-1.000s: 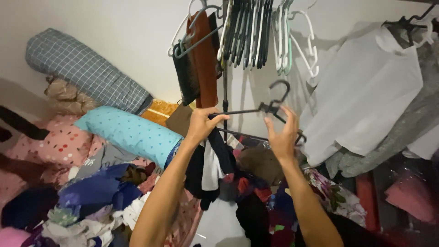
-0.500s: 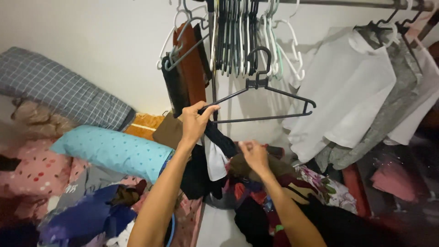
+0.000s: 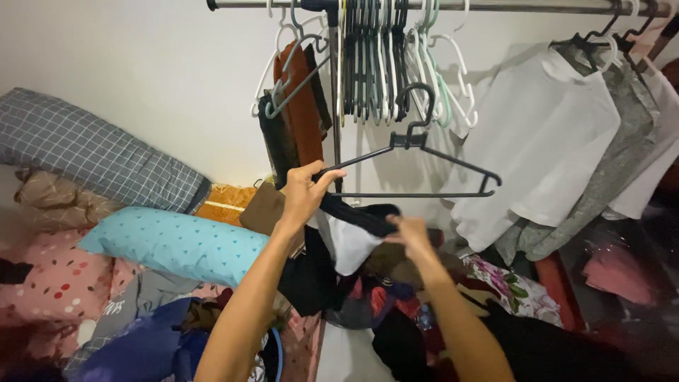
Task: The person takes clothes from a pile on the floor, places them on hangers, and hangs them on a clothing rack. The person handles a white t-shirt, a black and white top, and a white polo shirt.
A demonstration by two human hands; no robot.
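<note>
Head view: my left hand [image 3: 303, 194] grips the black hanger [image 3: 417, 168] at its 9 o'clock end. My right hand [image 3: 410, 235] has come up from the pile and now pinches the dark cloth [image 3: 353, 216], stretched just under the hanger.

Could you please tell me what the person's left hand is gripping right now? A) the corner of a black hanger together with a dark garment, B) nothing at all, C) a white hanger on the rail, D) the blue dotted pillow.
A: the left hand is closed on the left corner of the black hanger, with the dark garment draped from that same grip toward the right hand.
</note>
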